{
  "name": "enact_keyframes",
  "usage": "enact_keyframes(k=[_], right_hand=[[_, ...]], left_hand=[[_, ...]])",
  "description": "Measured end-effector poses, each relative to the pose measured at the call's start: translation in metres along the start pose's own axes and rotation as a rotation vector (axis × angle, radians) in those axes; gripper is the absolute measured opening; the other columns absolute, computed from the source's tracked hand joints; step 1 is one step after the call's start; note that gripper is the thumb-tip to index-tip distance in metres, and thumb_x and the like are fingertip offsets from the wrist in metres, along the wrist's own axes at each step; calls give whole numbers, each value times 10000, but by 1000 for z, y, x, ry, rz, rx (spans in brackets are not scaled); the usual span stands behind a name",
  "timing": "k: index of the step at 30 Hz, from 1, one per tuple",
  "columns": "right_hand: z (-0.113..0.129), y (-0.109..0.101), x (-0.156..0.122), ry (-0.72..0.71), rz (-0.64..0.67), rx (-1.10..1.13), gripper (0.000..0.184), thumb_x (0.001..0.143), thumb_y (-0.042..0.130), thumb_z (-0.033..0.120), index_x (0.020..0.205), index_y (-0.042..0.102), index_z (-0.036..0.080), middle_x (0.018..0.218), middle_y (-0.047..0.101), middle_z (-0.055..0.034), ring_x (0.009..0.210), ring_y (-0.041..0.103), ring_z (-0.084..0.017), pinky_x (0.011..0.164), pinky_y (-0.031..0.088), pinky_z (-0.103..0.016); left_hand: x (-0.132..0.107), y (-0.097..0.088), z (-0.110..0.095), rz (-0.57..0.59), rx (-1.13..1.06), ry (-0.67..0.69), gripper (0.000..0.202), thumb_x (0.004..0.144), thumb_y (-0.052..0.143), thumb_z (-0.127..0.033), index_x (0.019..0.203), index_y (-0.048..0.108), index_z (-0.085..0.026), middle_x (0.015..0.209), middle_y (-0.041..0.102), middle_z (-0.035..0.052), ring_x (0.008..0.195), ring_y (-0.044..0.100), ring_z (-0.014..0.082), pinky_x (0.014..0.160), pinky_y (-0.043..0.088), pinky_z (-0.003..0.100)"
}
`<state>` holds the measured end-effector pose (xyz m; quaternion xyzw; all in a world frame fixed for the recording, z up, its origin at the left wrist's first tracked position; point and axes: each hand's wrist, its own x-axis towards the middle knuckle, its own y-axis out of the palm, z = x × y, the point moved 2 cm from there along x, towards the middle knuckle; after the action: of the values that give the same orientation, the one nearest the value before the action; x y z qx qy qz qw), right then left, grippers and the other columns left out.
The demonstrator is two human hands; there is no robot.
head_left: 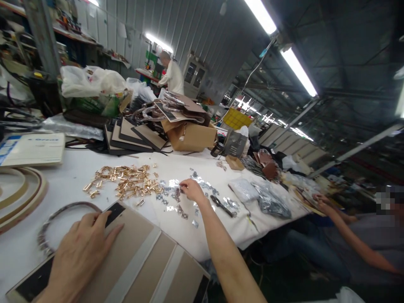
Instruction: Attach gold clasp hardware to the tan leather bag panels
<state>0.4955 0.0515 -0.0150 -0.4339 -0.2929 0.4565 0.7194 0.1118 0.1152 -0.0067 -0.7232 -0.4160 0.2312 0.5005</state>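
Left hand (78, 252) lay open, palm down and fingers spread, on the near end of a brown card panel (142, 261). It seemed to be weighing the panel flat so that it would not slide on the white-covered bench (72, 185). The right hand (192, 190) reached well beyond it, fingers drawn together over scattered silver fittings (176, 202); whether it pinched one could not be told. The panel, with black ends and pale strips across it, sat at the bench's near edge, directly under the left palm. Just past its far corner curved a wrapped bag handle (63, 208), close to the left fingertips. Farther out spread a heap of gold metal clips (126, 181), just left of the right hand and apparently kept apart from the silver fittings, which lay beneath and around its fingertips. Black pliers (222, 206) rested just right of that wrist, probably kept handy. Toward the bench's far end a co-worker's hand (322, 202) lay among other pieces.
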Motion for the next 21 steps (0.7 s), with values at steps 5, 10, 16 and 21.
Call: enact_keyframes(k=[5,10,16,21], right_hand=[[-7,-1,-13,-33,3,13,218,905,690,143,1062,815,228,1075,789,-64,999,716,-211,951,513,-310],[6,6,-13,-131,47,39,195,925,719,191,1091,808,240,1104,785,-43,1052,701,-177,977,493,-270],[21,19,5,-133,109,42,119,863,762,201,947,836,244,994,776,-39,956,701,-186,905,490,-268],[24,24,14,-105,142,89,71,773,770,139,783,793,205,833,739,-38,798,657,-191,778,463,-284]], left_hand=[[0,-1,-10,-71,118,2,658,1003,210,-588,1192,691,-180,1173,688,174,955,651,369,824,503,474],[0,-2,-7,-49,61,-19,633,1015,252,-613,1189,700,-201,1225,693,155,968,679,360,769,509,447],[2,-1,-4,-36,27,-131,563,1002,364,-627,1259,655,-219,1237,690,120,1025,688,337,781,505,425],[1,-6,-5,-6,-1,-190,437,983,503,-562,1214,645,-220,1209,695,97,1067,679,292,781,489,369]])
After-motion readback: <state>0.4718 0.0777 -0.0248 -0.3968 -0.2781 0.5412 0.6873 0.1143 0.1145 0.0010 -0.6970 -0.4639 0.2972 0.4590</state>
